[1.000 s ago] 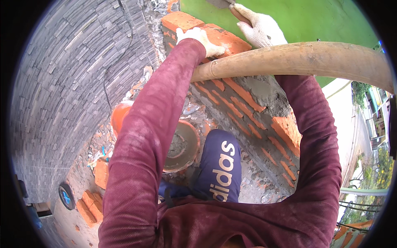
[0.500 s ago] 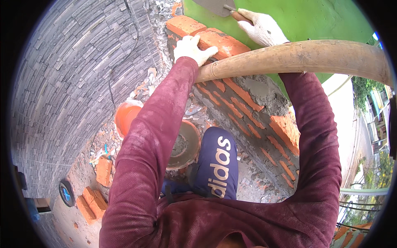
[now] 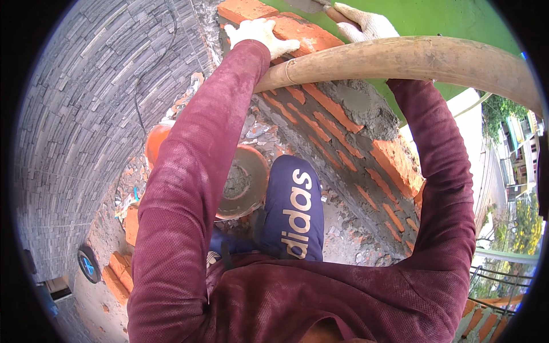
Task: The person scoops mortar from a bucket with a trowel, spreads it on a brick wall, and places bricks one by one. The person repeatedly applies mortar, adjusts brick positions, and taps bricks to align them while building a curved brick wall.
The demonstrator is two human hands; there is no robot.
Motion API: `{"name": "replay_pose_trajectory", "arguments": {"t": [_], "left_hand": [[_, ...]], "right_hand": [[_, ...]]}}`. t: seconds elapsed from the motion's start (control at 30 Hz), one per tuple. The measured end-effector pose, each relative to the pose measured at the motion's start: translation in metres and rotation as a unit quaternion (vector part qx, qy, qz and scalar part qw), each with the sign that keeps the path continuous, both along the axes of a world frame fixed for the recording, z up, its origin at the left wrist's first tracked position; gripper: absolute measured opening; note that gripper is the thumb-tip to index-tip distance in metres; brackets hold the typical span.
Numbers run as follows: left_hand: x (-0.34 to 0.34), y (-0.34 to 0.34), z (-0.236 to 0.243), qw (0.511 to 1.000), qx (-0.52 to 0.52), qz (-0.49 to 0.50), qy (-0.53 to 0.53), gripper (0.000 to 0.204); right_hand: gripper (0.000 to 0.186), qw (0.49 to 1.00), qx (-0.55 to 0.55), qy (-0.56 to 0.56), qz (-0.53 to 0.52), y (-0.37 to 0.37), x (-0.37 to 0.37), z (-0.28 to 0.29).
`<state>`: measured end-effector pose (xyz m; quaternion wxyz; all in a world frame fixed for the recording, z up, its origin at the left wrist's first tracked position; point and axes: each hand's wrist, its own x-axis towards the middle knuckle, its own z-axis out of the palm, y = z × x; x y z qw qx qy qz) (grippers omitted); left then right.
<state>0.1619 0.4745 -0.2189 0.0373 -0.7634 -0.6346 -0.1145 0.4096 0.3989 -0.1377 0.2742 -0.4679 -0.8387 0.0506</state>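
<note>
At left, an orange plastic bucket is largely hidden by the maroon left sleeve. The white-gloved left hand is now spread wider at the near side of 2 orange clay bricks, which lie end to end atop the wall; how firmly they are pressed cannot be told. Contact with the bricks is thus kept while, farther right, a wooden-handled grey trowel is held by the white-gloved right hand. Less of its blade is shown than before, most being cut off above. The right wrist is hidden by a thick tan bamboo pole.
</note>
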Motion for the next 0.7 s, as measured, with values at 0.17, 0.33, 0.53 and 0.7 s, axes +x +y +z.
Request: {"name": "replay_pose_trajectory", "arguments": {"t": [0.17,0.33,0.53,0.7], "left_hand": [[-0.005,0.016,-0.009,0.997,-0.016,-0.047,-0.06,0.089],[-0.044,0.069,-0.011,0.978,-0.05,-0.189,-0.074,0.055],[-0.054,0.078,-0.02,0.966,0.022,-0.252,0.052,0.063],[-0.038,0.066,0.008,0.968,-0.055,-0.229,0.087,0.073]], "right_hand": [[0.054,0.992,-0.093,-0.006,-0.08,-0.017,0.006,0.035],[0.049,0.983,0.163,0.022,-0.081,-0.079,0.063,-0.017],[0.05,0.897,-0.023,0.272,-0.346,-0.267,-0.014,-0.117],[0.056,0.882,-0.209,0.302,-0.295,-0.306,-0.049,-0.207]]}}
